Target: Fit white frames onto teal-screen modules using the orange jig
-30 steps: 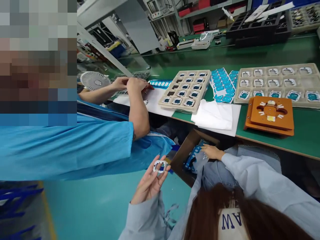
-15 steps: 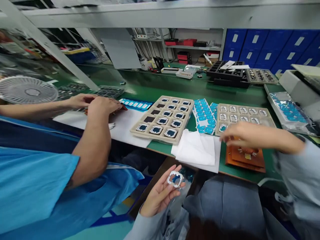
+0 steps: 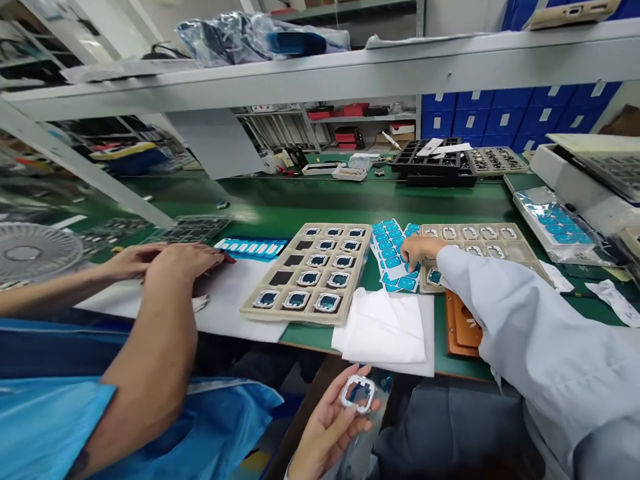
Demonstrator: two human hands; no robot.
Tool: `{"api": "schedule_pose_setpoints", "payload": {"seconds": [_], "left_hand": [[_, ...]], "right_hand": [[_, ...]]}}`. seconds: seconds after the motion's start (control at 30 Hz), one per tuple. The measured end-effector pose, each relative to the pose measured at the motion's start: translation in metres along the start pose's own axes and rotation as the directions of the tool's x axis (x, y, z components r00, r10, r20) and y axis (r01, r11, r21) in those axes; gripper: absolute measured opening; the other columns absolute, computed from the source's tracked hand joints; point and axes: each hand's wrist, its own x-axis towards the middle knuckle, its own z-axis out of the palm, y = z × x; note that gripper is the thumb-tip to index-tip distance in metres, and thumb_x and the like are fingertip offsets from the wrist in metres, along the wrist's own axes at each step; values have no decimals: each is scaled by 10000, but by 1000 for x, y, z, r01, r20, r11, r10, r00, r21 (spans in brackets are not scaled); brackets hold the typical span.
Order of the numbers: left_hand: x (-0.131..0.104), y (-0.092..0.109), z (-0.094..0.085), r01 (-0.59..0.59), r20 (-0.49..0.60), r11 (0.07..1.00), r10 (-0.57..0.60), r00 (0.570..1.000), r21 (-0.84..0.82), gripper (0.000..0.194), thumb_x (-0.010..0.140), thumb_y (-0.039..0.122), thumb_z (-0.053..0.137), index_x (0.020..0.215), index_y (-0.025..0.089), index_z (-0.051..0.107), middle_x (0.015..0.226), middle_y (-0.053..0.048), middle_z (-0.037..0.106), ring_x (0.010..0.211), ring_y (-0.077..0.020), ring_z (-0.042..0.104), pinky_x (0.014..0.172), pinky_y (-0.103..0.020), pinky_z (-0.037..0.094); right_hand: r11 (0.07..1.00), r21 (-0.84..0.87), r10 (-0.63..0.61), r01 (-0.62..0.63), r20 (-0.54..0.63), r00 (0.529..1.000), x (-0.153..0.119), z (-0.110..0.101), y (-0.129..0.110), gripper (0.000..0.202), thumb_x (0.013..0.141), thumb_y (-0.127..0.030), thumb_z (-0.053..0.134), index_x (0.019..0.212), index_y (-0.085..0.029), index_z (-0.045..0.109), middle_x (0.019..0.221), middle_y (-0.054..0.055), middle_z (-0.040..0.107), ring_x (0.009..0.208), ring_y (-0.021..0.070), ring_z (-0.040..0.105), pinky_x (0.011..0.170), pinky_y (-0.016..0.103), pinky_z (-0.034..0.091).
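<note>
Below the bench edge, my left hand [image 3: 327, 423] grips a white watch-case-like frame [image 3: 358, 394] by its rim, the thumb in front. My right hand [image 3: 419, 249] is stretched out over the bench with its fingers pinched at the sheet of blue stickers [image 3: 387, 247]. Whether one sticker is lifted there cannot be made out. Just right of that hand lies a beige tray [image 3: 517, 250] of white frames, partly behind my sleeve. Under my right forearm sits an orange-brown fixture block [image 3: 457, 330], half covered.
A second beige tray [image 3: 249, 308] holds frames with dark centres. Folded white cloth [image 3: 385, 327] lies at the front edge. To the left, a co-worker's hands [image 3: 175, 260] work beside a blue-white strip sheet [image 3: 253, 248]. A white shelf beam [image 3: 320, 83] crosses overhead.
My right hand has moved left and away from me, from above the orange-brown fixture to the sticker sheet. My left hand still holds the white frame. The camera view has tilted up.
</note>
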Motion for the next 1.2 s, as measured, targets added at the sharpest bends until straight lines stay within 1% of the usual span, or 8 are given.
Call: {"api": "schedule_pose_setpoints", "payload": {"seconds": [0.2,0.37,0.4,0.53,0.73,0.87,1.03,1.2], "left_hand": [[-6,6,13,-26,-16,997,27,1000,70,549,705,380,845,1223,352,667,1401,-78,592,844,-236,738,661,-294,604],[-7,30,46,-81,101,993,72,992,91,540,672,357,876,1167,290,672,1170,-101,715,954,-289,730,851,-368,585],[-3,38,56,-115,137,989,101,985,96,495,678,323,876,1128,274,679,1128,-101,729,1009,-303,718,906,-383,568],[35,78,113,-306,319,938,244,916,161,351,717,218,843,1027,232,678,1077,-94,740,979,-285,719,861,-366,575],[141,82,207,-518,495,829,366,788,210,311,717,251,823,986,170,690,1147,-74,653,780,-135,668,798,-285,545],[177,51,216,-574,468,807,455,757,143,313,727,310,817,992,189,702,1132,-66,625,738,-118,640,677,-235,524],[161,39,196,-714,599,685,514,615,145,169,877,329,679,990,206,707,1153,-96,655,794,-149,656,728,-274,565],[151,48,193,-650,643,742,421,640,161,262,814,267,750,1066,206,715,1255,-127,644,964,-225,663,784,-329,578]], "right_hand": [[985,87,-133,146,-133,982,-20,-9,-5,184,861,-221,733,991,-121,651,979,45,666,901,192,630,825,352,518],[925,141,-280,353,-376,883,-107,-8,12,121,851,-129,706,961,-144,659,960,28,686,885,155,609,812,269,454],[903,132,-323,410,-423,847,-129,0,20,28,880,-135,671,887,-162,664,924,12,684,875,146,602,832,273,448],[716,-52,-492,696,-746,450,-202,59,47,157,963,-138,546,905,-188,684,876,32,693,864,162,596,792,323,481],[732,-128,-442,669,-836,325,-209,129,53,207,951,-93,520,1078,-159,669,971,93,723,957,198,614,806,383,547],[752,-162,-459,638,-825,331,-201,137,49,206,938,-94,497,1050,-153,660,973,96,725,959,215,621,795,402,536],[742,-96,-447,663,-808,384,-207,143,47,213,938,-81,478,1068,-150,633,1040,104,726,1003,207,643,871,415,507],[784,-96,-411,613,-821,397,-208,146,42,210,949,-75,487,1085,-135,635,1026,95,730,1076,235,609,908,443,466]]}}
